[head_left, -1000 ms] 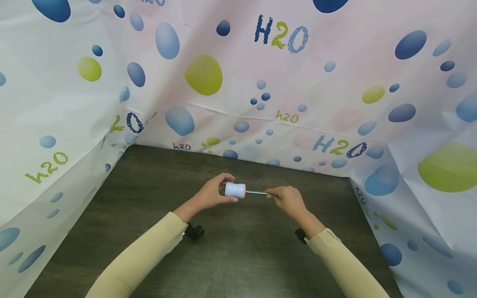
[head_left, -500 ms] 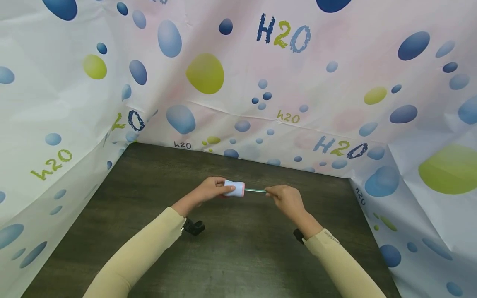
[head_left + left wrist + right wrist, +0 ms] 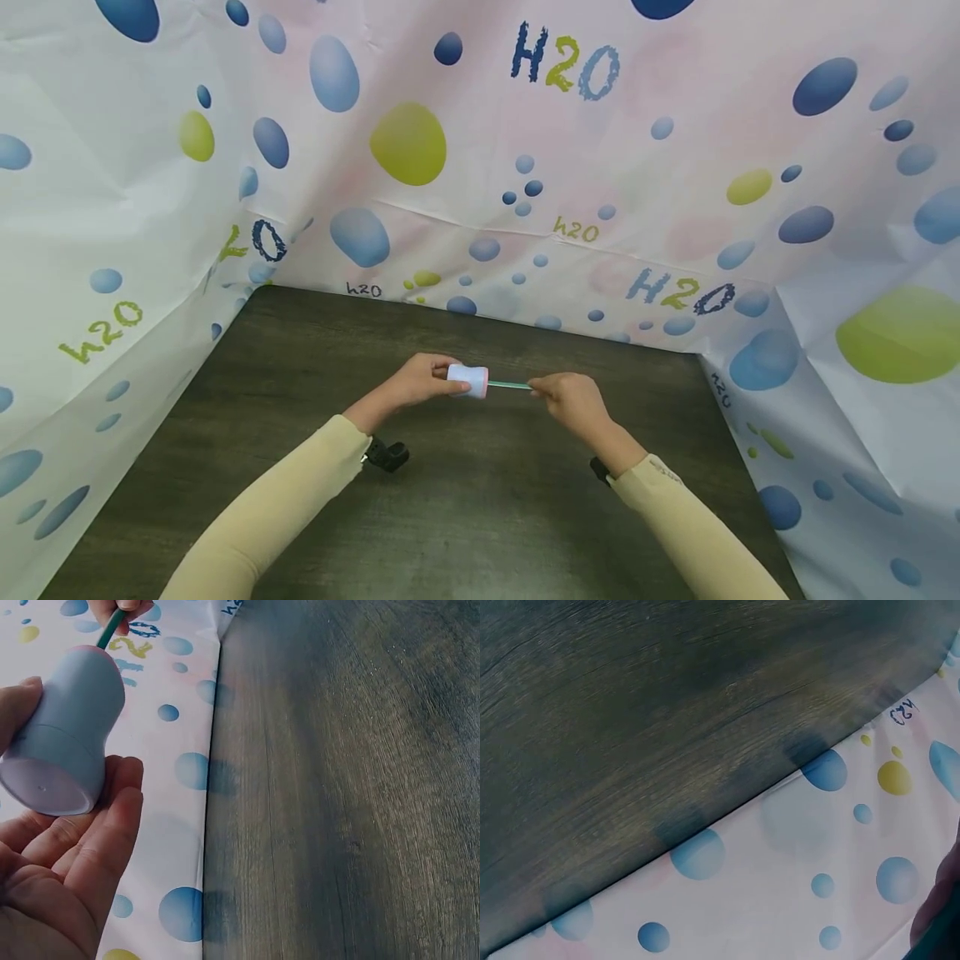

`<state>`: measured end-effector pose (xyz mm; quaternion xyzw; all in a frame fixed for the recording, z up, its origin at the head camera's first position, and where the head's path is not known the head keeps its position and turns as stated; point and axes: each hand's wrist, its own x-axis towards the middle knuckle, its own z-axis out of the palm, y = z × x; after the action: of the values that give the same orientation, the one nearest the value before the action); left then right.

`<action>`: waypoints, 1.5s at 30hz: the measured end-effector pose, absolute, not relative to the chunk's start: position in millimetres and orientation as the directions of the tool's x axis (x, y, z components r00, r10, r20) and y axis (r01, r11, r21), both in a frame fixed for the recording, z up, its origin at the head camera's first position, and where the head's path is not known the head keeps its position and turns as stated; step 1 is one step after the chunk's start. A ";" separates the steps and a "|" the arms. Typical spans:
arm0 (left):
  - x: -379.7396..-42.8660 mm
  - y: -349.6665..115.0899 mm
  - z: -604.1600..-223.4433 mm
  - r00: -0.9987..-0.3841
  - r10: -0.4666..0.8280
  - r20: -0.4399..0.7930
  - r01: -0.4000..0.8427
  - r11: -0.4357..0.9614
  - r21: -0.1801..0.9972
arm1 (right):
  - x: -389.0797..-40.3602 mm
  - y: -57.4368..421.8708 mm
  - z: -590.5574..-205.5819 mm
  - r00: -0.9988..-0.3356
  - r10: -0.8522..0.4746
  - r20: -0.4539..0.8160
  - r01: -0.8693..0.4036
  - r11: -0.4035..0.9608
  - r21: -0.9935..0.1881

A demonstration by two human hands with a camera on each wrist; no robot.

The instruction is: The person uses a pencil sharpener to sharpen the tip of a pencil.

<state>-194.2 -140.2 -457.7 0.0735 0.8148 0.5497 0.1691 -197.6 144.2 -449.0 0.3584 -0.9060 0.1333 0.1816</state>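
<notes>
Soft, even light fills the corner here, brightest on the white printed sheet [image 3: 645,175], with only faint grey shading where it folds. The dark tabletop [image 3: 465,517] swallows most of it, giving back a dull sheen towards the near side. Out at the sides of the head view, everything looks stretched, wide-angle fashion. Both wrist views are dimmer and cooler, and the tabletop there weakly mirrors the blue spots [image 3: 193,771]. The pale blue cup [image 3: 79,701] comes out fairly crisp, shaded gently along its side. At the right wrist view's edge, a murky, cropped shape is probably the right hand [image 3: 932,900].
</notes>
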 end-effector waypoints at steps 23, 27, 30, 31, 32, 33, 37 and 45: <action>-189.7 -137.5 -455.1 -0.937 0.346 -0.043 0.122 0.441 0.889 | -203.2 147.1 -428.6 -0.831 -0.556 -0.023 -0.475 0.731 -0.491; -188.5 -136.0 -456.2 -0.936 0.351 -0.025 0.145 0.447 0.883 | -205.7 149.2 -429.9 -0.833 -0.547 -0.082 -0.425 0.728 -0.538; -186.4 -134.0 -458.0 -0.937 0.349 -0.009 0.162 0.457 0.875 | -208.2 151.6 -429.9 -0.822 -0.557 -0.118 -0.408 0.721 -0.560; -185.8 -133.3 -458.9 -0.938 0.348 -0.003 0.168 0.460 0.872 | -209.3 152.4 -429.6 -0.815 -0.565 -0.127 -0.408 0.715 -0.568; -184.9 -132.7 -460.1 -0.939 0.345 0.001 0.171 0.462 0.870 | -210.5 153.4 -429.0 -0.808 -0.573 -0.136 -0.406 0.710 -0.576; -184.3 -132.0 -461.2 -0.940 0.341 0.007 0.174 0.463 0.869 | -211.6 154.4 -428.1 -0.800 -0.582 -0.145 -0.407 0.704 -0.583; -182.2 -129.7 -467.6 -0.940 0.338 0.045 0.210 0.468 0.858 | -216.4 157.2 -422.9 -0.764 -0.623 -0.168 -0.422 0.679 -0.600; -173.3 -127.7 -474.4 -0.935 0.320 0.154 0.306 0.506 0.806 | -227.3 156.9 -415.4 -0.679 -0.701 -0.216 -0.455 0.633 -0.627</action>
<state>-173.3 -127.7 -474.4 0.1802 0.8678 0.4631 0.0074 -227.3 156.9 -415.4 0.3304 -0.8748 0.2726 -0.2263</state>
